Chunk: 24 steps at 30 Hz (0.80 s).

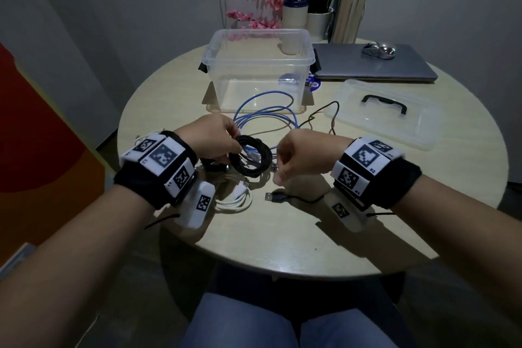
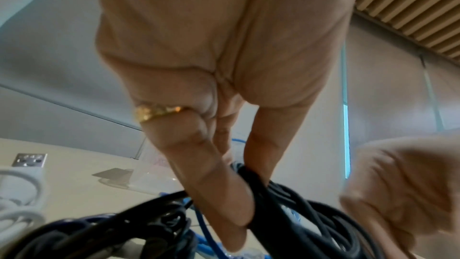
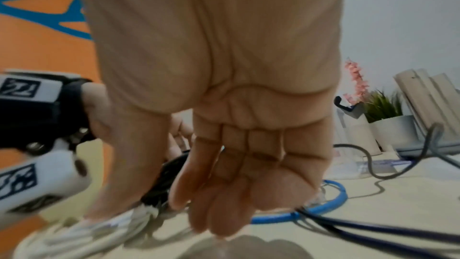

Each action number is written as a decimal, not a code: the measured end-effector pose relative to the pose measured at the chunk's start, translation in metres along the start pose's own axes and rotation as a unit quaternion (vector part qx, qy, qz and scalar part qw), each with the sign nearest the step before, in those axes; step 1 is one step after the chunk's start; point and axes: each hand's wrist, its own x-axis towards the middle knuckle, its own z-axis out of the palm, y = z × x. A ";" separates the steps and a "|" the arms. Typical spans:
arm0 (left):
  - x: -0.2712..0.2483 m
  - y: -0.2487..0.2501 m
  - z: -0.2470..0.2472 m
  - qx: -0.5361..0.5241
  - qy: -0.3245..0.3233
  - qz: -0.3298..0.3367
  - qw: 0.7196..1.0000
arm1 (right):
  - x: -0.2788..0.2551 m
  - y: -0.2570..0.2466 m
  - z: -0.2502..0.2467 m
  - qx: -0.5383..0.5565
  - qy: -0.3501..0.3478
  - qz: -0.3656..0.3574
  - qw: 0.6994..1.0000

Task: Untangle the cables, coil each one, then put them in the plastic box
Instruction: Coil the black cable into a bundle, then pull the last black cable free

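My left hand (image 1: 233,147) grips a coil of black cable (image 1: 251,169), thumb and fingers (image 2: 224,194) pinching its strands (image 2: 323,224) just above the table. The coil's tail ends in a USB plug (image 1: 272,196) lying on the table. My right hand (image 1: 284,162) hovers beside the coil with fingers (image 3: 236,194) curled; I cannot make out anything in them. A loose blue cable (image 1: 254,114) runs from under the coil toward the clear plastic box (image 1: 260,61), which stands lidless. A coiled white cable (image 1: 237,200) lies near my left wrist.
The box lid (image 1: 367,127) with a black handle lies at the right. A thin dark wire (image 1: 324,113) loops between lid and blue cable. A closed laptop (image 1: 395,65) with a mouse (image 1: 378,49) sits at the back right, plants behind. The round table (image 1: 282,234) ends close to me.
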 end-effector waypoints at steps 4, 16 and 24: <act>-0.001 0.001 0.000 -0.004 0.007 -0.004 1.000 | -0.008 0.001 0.013 -0.095 -0.073 0.022 0.993; -0.006 0.012 0.017 -0.024 -0.036 -0.027 0.999 | -0.014 0.009 -0.048 -0.110 0.103 0.023 0.988; -0.006 0.015 0.029 0.033 -0.072 -0.012 0.997 | -0.021 0.016 -0.073 0.105 0.258 0.030 0.960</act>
